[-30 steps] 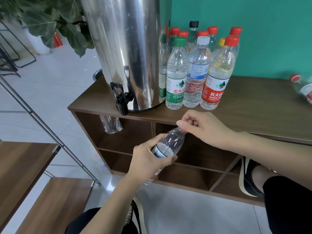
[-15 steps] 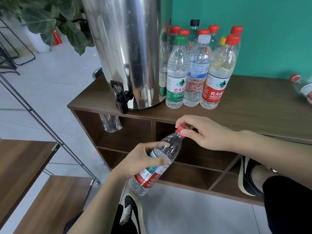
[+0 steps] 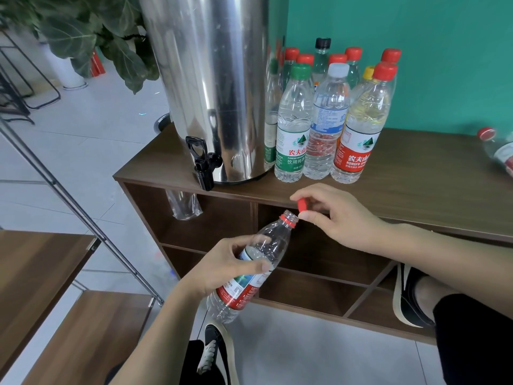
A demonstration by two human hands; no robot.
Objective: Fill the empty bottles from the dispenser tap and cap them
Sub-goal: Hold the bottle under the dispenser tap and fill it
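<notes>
Left hand (image 3: 222,270) grip wraps the empty bottle (image 3: 249,270) mid-body, right hand (image 3: 330,218) pinching the cap (image 3: 302,205). You've got thin, crushable plastic, so squeeze lightly.

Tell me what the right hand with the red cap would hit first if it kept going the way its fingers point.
The right hand points left, pinching the red cap just above the open bottle mouth. Going straight on, it probably passes over the mouth toward the plastic bag hanging under the tap; depth is unclear.
</notes>
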